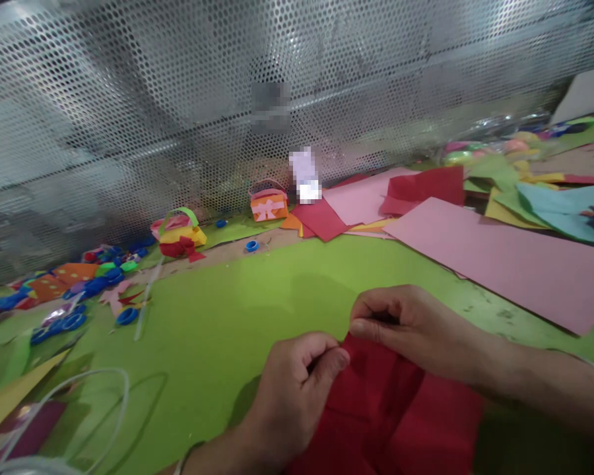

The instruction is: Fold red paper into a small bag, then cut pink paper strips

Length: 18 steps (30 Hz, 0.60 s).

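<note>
A red sheet of paper (376,409) with visible creases is held up over the green table surface, near its front. My left hand (297,382) pinches its upper left edge between thumb and fingers. Close beside it, my right hand (410,330) pinches the top corner of the same sheet, thumb against the bent fingers. The sheet's lower part runs out of the bottom of the view.
Pink paper (505,257) and red paper (426,188) lie at the back right. Small paper baskets, one orange (268,207) and one yellow (183,235), stand by the perforated metal panel (218,99). Blue-handled scissors (62,324) and a white cable (126,389) are on the left.
</note>
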Each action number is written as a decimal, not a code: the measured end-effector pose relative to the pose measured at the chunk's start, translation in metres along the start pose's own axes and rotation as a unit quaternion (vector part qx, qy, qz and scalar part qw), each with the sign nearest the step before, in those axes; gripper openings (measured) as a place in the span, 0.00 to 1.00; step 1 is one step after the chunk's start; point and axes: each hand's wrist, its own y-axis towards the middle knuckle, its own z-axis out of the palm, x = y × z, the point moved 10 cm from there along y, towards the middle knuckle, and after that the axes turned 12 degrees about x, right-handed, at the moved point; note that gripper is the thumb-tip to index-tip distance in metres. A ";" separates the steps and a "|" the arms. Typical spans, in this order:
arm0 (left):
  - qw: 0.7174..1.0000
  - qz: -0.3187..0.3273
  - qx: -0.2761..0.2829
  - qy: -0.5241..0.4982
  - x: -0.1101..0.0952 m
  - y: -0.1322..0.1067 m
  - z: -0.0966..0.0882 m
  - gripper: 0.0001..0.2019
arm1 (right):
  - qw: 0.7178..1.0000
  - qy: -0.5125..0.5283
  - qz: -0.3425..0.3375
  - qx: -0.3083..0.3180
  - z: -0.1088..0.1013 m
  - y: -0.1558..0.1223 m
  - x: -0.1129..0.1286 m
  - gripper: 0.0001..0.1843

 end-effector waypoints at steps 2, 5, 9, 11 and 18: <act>1.000 0.002 -0.006 -0.002 -0.001 0.000 -0.002 0.17 | 1.000 0.014 0.000 0.007 0.000 0.000 -0.001 0.14; 1.000 -0.002 -0.026 -0.012 0.003 0.001 -0.008 0.15 | 0.999 0.019 0.010 0.041 0.003 0.000 -0.005 0.12; 0.998 -0.012 -0.033 -0.046 0.010 0.001 -0.012 0.14 | 0.999 -0.015 -0.001 0.042 0.001 -0.001 -0.003 0.17; 0.997 -0.008 -0.003 -0.076 0.010 0.002 -0.007 0.14 | 0.999 -0.009 -0.001 0.045 0.003 -0.001 -0.004 0.14; 0.996 -0.035 0.016 -0.084 0.015 0.003 -0.003 0.14 | 0.993 0.103 -0.022 0.055 0.007 0.001 -0.008 0.12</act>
